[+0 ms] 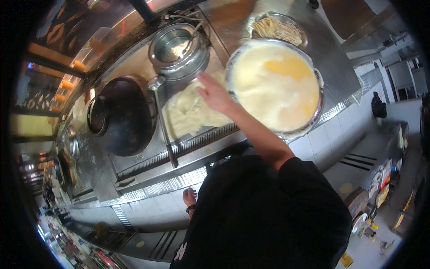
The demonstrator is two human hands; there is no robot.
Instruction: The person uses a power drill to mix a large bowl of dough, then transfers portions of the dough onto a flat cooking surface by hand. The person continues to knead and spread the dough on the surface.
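My right hand (213, 92) reaches over a soft, pale mass (188, 111), foam or dough, spread on the steel counter. Its fingers are extended and slightly blurred, with nothing held; whether they touch the mass cannot be told. Just right of it stands a wide round metal basin (319, 111) full of pale froth (265, 97) with a yellow liquid patch (289, 67). My left hand (189, 196), with a dark band at the wrist, hangs low beside my body, below the counter's front edge. Its fingers are loosely bent and no object shows in it.
A long-handled ladle (161, 114) lies across the counter's front grate (208, 139). Left of it rests a dark wok (126, 117). Behind the mass stands a metal pot (201, 62) with clear liquid. A metal bowl of pale strips (277, 30), perhaps noodles, sits behind the basin.
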